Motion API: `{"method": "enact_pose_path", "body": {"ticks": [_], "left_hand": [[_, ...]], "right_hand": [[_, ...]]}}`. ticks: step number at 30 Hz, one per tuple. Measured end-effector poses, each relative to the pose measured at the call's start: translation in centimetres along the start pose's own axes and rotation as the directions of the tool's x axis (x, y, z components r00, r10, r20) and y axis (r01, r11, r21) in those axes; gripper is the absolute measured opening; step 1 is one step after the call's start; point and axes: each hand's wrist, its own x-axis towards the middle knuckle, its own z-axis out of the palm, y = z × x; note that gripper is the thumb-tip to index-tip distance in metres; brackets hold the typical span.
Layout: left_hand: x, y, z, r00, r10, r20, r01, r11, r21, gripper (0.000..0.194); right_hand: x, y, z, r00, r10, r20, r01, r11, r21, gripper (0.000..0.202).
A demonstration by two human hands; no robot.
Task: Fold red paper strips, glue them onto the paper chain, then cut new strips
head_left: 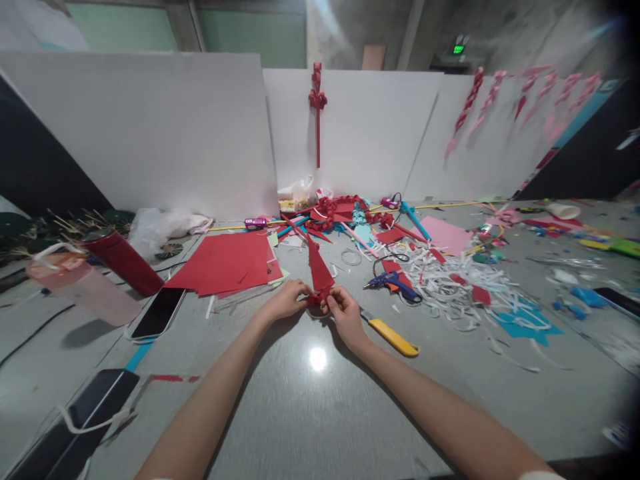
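Observation:
Between my two hands is a red paper craft piece, a long tapering strip whose wide end nears my fingers and whose lower end is bunched and folded. My left hand pinches that bunched end from the left. From the right, my right hand pinches it too, thumb and fingers closed. Fingers partly hide the folded part. Just right of my right hand lies a yellow utility knife, its blade end beside the wrist. A blue hot glue gun rests farther back to the right.
Red paper sheets lie left, near a red bottle, a pink bottle and a phone. White paper strips pile up right. Behind stand white panels with a red paper ornament hanging.

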Motion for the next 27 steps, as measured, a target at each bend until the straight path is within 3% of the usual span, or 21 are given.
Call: {"method": "enact_pose_path", "body": {"ticks": [8,12,19,27], "left_hand": [[-0.1,0.4,-0.3,1.0,-0.006,0.008,0.006,1.0,0.019,0.016],[-0.1,0.3,-0.6,0.998,-0.058,0.023,0.061,0.984,-0.167,0.013],[-0.1,1.0,-2.0,0.991,-0.118,0.057,0.131,0.87,-0.476,0.016],[0.2,2.4,-2.1,0.981,-0.192,0.004,0.152,0.766,-0.625,0.025]], "right_hand": [[0.0,-0.1,-0.1,1.0,-0.029,-0.011,0.03,0.999,0.02,0.019],[0.0,-0.1,-0.2,0.999,-0.029,-0.031,0.029,1.0,-0.004,0.019],[0.1,-0.1,-0.3,0.999,-0.03,-0.031,0.031,0.999,0.014,0.017],[0.2,-0.4,-0.4,0.999,-0.028,-0.035,0.029,0.999,0.02,0.021]]}}
